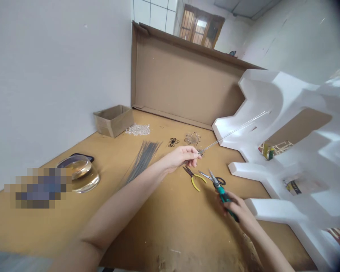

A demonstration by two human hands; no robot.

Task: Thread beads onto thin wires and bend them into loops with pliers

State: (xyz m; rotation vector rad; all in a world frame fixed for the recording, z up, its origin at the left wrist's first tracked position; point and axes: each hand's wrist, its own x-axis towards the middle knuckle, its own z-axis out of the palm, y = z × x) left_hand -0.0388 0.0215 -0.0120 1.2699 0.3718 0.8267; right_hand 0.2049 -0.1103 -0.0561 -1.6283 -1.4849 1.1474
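Observation:
My left hand pinches the end of a long, thin clear rod, which reaches up and right over the white foam. My right hand grips a pair of teal-handled pliers, their metal tip pointing up and left. Just beside that tip lie scissors with black handles, and yellow-handled pliers rest on the wooden table below my left hand. Neither hand touches these two tools.
Farther up the table lie a bundle of dark wires, black rings, a tangle of small metal pieces and clear beads. A cardboard box, a glass bowl, upright cardboard and large white foam packaging surround them.

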